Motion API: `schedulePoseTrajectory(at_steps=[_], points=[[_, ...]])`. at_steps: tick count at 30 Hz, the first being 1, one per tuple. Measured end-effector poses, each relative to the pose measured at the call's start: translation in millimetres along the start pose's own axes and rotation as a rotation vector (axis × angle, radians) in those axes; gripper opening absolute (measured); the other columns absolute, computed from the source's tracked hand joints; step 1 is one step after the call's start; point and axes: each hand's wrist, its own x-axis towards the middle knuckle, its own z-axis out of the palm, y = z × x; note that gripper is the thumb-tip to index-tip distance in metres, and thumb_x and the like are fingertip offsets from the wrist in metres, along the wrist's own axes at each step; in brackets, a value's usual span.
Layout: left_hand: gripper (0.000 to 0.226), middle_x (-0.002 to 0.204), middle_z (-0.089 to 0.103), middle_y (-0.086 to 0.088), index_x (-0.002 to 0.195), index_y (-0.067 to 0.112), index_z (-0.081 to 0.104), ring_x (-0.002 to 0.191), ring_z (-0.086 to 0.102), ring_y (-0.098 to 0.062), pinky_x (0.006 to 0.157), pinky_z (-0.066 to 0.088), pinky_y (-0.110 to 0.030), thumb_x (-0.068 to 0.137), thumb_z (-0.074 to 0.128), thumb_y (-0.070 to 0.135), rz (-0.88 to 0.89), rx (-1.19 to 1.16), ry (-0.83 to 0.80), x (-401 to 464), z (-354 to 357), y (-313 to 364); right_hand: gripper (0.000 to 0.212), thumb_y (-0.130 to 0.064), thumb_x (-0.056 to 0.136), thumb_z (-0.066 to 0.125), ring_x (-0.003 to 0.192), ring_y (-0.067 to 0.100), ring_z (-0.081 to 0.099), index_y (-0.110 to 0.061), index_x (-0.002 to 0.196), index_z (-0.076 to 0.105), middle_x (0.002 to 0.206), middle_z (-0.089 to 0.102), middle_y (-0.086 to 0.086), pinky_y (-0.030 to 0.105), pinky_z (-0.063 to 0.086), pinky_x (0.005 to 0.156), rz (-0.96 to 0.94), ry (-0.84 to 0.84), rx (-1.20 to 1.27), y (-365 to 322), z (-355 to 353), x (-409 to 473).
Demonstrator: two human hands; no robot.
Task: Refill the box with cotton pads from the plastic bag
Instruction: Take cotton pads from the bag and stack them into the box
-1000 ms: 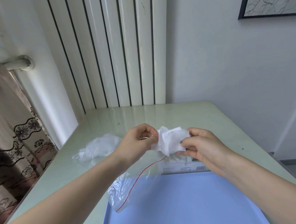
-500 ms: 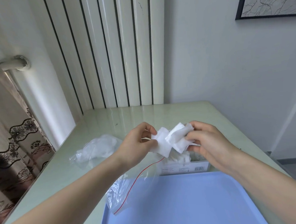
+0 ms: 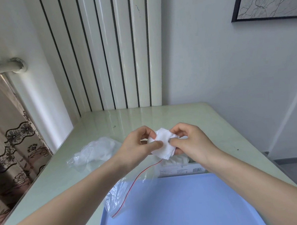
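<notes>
Only the head view to go on here, so: both hands are up over the table, with the left hand [image 3: 137, 146] and the right hand [image 3: 189, 141] sharing a small wad of cotton pads [image 3: 164, 146] between them. The left thumb and fingers are pinched onto the wad's left edge, and the right thumb and fingers are pinched onto its right edge, so neither hand is spread or free. The box [image 3: 180, 168] sits right below and a bit nearer than the wad, at the far edge of the blue tray [image 3: 184, 205], and looks like it already has some white pads in it, though the hands hide most of the opening. The plastic bag [image 3: 129, 188] with the red zip line lies slack to the left of the box, partly over the tray's left edge; I can't tell whether any pads are left inside. There's another crumpled clear plastic wrap [image 3: 96, 150] further left on the table [image 3: 188, 115]. My guess is the step is squaring up this bunch before dropping it in. If so, I'd line the edges up flat, keep the pinch light so they don't crumple, then lower them straight down rather than stuffing them in sideways.
</notes>
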Motion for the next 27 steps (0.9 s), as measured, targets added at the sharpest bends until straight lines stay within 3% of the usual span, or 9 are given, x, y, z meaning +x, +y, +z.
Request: schedulePoseTrajectory(at_steps=[2, 6, 12, 14, 17, 20, 22, 25, 27], points=[[0.02, 0.097, 0.067, -0.006, 0.096, 0.005, 0.058, 0.079, 0.07, -0.023, 0.081, 0.058, -0.039, 0.082, 0.072, 0.005, -0.005, 0.014, 0.012, -0.2, 1.4, -0.2, 0.013, -0.003, 0.087, 0.062, 0.068, 0.026, 0.075, -0.014, 0.094, 0.067, 0.091, 0.066, 0.009, 0.031, 0.061, 0.069, 0.002, 0.025, -0.003, 0.2, -1.3, -0.9], [0.026, 0.099, 0.063, -0.012, 0.101, 0.008, 0.051, 0.077, 0.064, -0.017, 0.078, 0.056, -0.041, 0.083, 0.067, -0.003, 0.004, 0.022, 0.008, -0.6, 3.9, 0.8, 0.018, -0.005, 0.086, 0.065, 0.067, 0.03, 0.074, -0.017, 0.099, 0.066, 0.089, 0.066, 0.006, 0.047, 0.061, 0.077, 0.005, 0.026, 0.029, 0.3, -1.1, -2.4], [0.027, 0.107, 0.066, -0.012, 0.101, 0.017, 0.049, 0.08, 0.064, -0.018, 0.076, 0.05, -0.036, 0.086, 0.063, -0.001, -0.005, -0.003, -0.032, 2.6, 9.6, 3.7, 0.046, -0.02, 0.085, 0.072, 0.102, 0.019, 0.069, -0.024, 0.127, 0.053, 0.115, 0.066, 0.0, 0.038, 0.054, 0.096, 0.155, -0.084, 0.167, 4.2, -8.3, 0.2], [0.026, 0.107, 0.066, -0.008, 0.103, 0.015, 0.048, 0.083, 0.064, -0.019, 0.076, 0.049, -0.033, 0.087, 0.062, 0.001, -0.012, 0.0, -0.033, 6.0, 15.1, 5.4, 0.036, -0.011, 0.089, 0.067, 0.1, 0.023, 0.072, -0.011, 0.124, 0.06, 0.113, 0.072, 0.01, 0.037, 0.058, 0.091, 0.217, -0.179, 0.349, 6.4, -15.4, 0.4], [0.029, 0.109, 0.065, -0.002, 0.11, 0.018, 0.046, 0.086, 0.063, -0.019, 0.069, 0.047, -0.027, 0.088, 0.064, 0.011, -0.002, 0.139, -0.045, 14.0, 24.5, 8.0, 0.02, 0.0, 0.089, 0.061, 0.086, 0.024, 0.073, 0.002, 0.107, 0.069, 0.1, 0.075, 0.018, 0.031, 0.06, 0.075, 0.196, -0.166, 0.356, 10.2, -27.9, 2.5], [0.037, 0.11, 0.063, 0.003, 0.12, 0.025, 0.042, 0.087, 0.068, -0.018, 0.065, 0.049, -0.027, 0.09, 0.063, 0.02, 0.016, 0.277, -0.064, 22.7, 31.1, 8.1, 0.016, 0.003, 0.087, 0.06, 0.079, 0.025, 0.07, 0.006, 0.101, 0.067, 0.091, 0.07, 0.019, 0.032, 0.061, 0.07, 0.229, -0.114, 0.234, 15.3, -41.2, 11.4], [0.04, 0.11, 0.062, 0.005, 0.125, 0.026, 0.04, 0.091, 0.067, -0.016, 0.076, 0.055, -0.033, 0.091, 0.062, 0.025, 0.026, 0.377, -0.069, 27.9, 31.3, 5.7, 0.011, 0.002, 0.083, 0.058, 0.076, 0.026, 0.067, 0.002, 0.094, 0.063, 0.087, 0.064, 0.017, 0.038, 0.063, 0.072, 0.24, -0.021, 0.082, 21.7, -53.1, 21.5], [0.052, 0.123, 0.055, 0.004, 0.131, 0.025, 0.038, 0.104, 0.058, -0.015, 0.091, 0.05, -0.035, 0.088, 0.064, 0.039, 0.046, 0.74, -0.194, 31.2, 28.0, -1.3, 0.015, -0.008, 0.079, 0.059, 0.076, 0.028, 0.068, -0.008, 0.093, 0.056, 0.088, 0.06, 0.007, 0.037, 0.06, 0.071, 0.186, 0.065, -0.431, 30.7, -73.4, 33.5], [0.07, 0.128, 0.046, 0.004, 0.137, 0.024, 0.034, 0.109, 0.05, -0.016, 0.093, 0.046, -0.033, 0.082, 0.067, 0.05, 0.032, 0.971, -0.278, 29.2, 26.8, -7.6, 0.018, -0.013, 0.079, 0.06, 0.082, 0.028, 0.063, -0.012, 0.096, 0.055, 0.092, 0.058, 0.004, 0.03, 0.047, 0.062, 0.123, 0.024, -0.736, 31.8, -75.9, 35.7]])
